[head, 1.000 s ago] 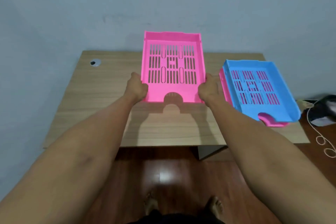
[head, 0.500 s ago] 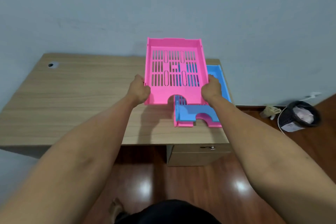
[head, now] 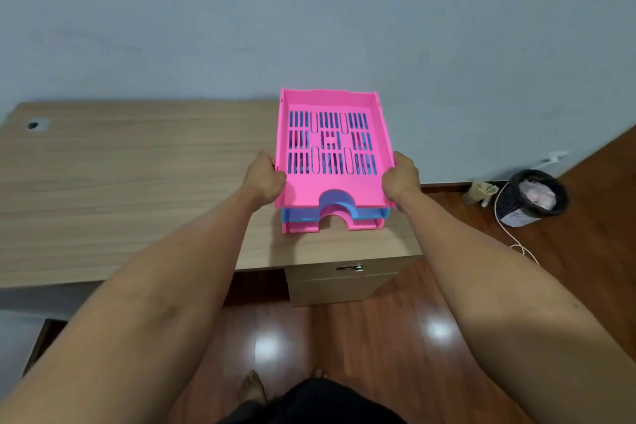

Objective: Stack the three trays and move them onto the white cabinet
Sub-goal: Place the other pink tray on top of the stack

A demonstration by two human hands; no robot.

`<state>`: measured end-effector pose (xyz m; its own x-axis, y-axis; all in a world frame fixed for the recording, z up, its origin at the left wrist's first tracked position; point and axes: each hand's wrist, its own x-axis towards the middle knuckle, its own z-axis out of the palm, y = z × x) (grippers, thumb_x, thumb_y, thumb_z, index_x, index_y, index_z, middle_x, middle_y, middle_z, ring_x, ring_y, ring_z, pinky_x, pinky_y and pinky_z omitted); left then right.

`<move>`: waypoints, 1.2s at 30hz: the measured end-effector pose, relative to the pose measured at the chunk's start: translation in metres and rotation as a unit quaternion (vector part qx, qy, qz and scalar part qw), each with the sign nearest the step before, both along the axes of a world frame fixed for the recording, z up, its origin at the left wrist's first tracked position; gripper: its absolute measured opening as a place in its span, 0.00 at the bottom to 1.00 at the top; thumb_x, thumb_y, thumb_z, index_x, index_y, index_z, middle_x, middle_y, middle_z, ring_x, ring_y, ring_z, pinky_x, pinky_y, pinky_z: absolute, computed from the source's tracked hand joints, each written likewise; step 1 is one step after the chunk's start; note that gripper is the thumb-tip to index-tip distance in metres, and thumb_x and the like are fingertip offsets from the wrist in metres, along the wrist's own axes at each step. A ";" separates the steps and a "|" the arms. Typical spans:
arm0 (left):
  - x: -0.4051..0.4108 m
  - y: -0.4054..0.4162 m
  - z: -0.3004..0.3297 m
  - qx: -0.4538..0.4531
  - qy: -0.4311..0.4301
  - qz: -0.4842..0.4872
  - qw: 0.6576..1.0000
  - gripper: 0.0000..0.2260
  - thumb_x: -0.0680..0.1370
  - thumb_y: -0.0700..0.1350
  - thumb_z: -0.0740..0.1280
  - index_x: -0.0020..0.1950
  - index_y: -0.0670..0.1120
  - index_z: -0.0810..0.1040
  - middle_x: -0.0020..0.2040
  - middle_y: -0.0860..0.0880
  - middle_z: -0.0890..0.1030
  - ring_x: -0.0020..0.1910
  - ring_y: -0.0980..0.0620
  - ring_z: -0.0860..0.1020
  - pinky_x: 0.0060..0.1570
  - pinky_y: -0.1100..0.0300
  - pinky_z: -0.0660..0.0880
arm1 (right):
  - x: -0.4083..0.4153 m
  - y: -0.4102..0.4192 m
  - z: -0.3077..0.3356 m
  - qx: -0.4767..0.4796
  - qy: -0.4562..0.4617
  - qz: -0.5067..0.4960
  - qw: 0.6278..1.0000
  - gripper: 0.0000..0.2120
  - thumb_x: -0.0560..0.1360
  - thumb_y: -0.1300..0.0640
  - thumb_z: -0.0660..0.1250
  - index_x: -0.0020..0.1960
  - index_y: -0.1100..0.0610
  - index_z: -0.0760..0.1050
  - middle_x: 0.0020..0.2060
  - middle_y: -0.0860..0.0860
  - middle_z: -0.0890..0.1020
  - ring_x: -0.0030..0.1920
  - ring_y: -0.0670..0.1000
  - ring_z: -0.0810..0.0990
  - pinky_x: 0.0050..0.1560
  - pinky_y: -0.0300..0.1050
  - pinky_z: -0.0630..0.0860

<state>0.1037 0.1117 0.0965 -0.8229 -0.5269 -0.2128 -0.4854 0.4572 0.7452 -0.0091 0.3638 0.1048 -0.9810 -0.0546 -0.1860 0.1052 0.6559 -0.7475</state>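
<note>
Left hand: the left hand (head: 264,179) is clenched on the left side wall of the top pink slotted plastic tray (head: 333,148), thumb over the rim.
Right hand: the right hand (head: 401,179) grips the right side wall of the same tray, fingers curled under the edge.
Top tray: held between the two hands, roughly level, directly over the other two trays; whether it already rests on them I cannot tell.
Stack below: a blue plastic tray (head: 370,213) shows just under the hands, and beneath it a second pink plastic tray (head: 303,227) lies on the worktop; blue shows through the top tray's slots.
Worktop: the light wood-grain worktop (head: 137,182) stretches far out to the left of the left hand, with a round cable hole (head: 33,125) at its far left corner; the stack sits at its right end, near the front edge.
Below the hands: a wooden drawer unit (head: 340,282) with a lock stands under the worktop's right end.
Right of the right hand: on the dark wooden floor (head: 378,337), well apart, stand a black mesh waste bin (head: 531,198) and a white cable (head: 509,234) trailing by it.
Ahead: a plain grey-blue wall (head: 309,27) close behind the trays.
</note>
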 end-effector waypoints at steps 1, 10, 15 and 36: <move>0.000 0.001 -0.002 -0.002 -0.005 0.001 1.000 0.09 0.78 0.35 0.62 0.57 0.36 0.72 0.53 0.41 0.79 0.52 0.41 0.77 0.46 0.49 0.75 | -0.001 0.001 -0.003 -0.002 -0.007 0.001 1.000 0.19 0.80 0.67 0.56 0.64 0.59 0.79 0.55 0.61 0.85 0.53 0.63 0.84 0.58 0.61 0.83; 0.004 0.010 -0.023 0.023 -0.023 -0.002 0.999 0.05 0.80 0.35 0.61 0.53 0.41 0.67 0.51 0.41 0.76 0.51 0.42 0.75 0.52 0.42 0.77 | -0.008 0.012 -0.021 -0.023 -0.036 0.029 0.999 0.19 0.84 0.65 0.55 0.70 0.57 0.76 0.53 0.55 0.83 0.51 0.57 0.82 0.53 0.49 0.80; 0.002 0.005 -0.028 0.082 -0.026 -0.006 0.996 0.08 0.82 0.39 0.61 0.48 0.50 0.64 0.57 0.37 0.78 0.58 0.35 0.79 0.55 0.34 0.79 | -0.014 0.015 -0.019 -0.038 -0.036 0.038 0.998 0.16 0.85 0.62 0.56 0.71 0.57 0.74 0.56 0.56 0.83 0.52 0.56 0.82 0.52 0.48 0.80; 0.009 0.014 -0.017 0.231 -0.044 0.050 0.971 0.19 0.86 0.51 0.57 0.74 0.43 0.68 0.66 0.42 0.78 0.61 0.38 0.80 0.53 0.41 0.81 | -0.011 0.022 -0.036 -0.176 -0.114 0.028 0.977 0.18 0.86 0.48 0.57 0.65 0.58 0.77 0.50 0.54 0.85 0.49 0.53 0.85 0.54 0.51 0.84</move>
<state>0.1128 0.1252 0.0792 -0.7399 -0.4354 -0.5129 -0.5818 0.0312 0.8127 -0.0203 0.3861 0.0689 -0.9094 -0.2080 -0.3601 0.2672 0.3713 -0.8892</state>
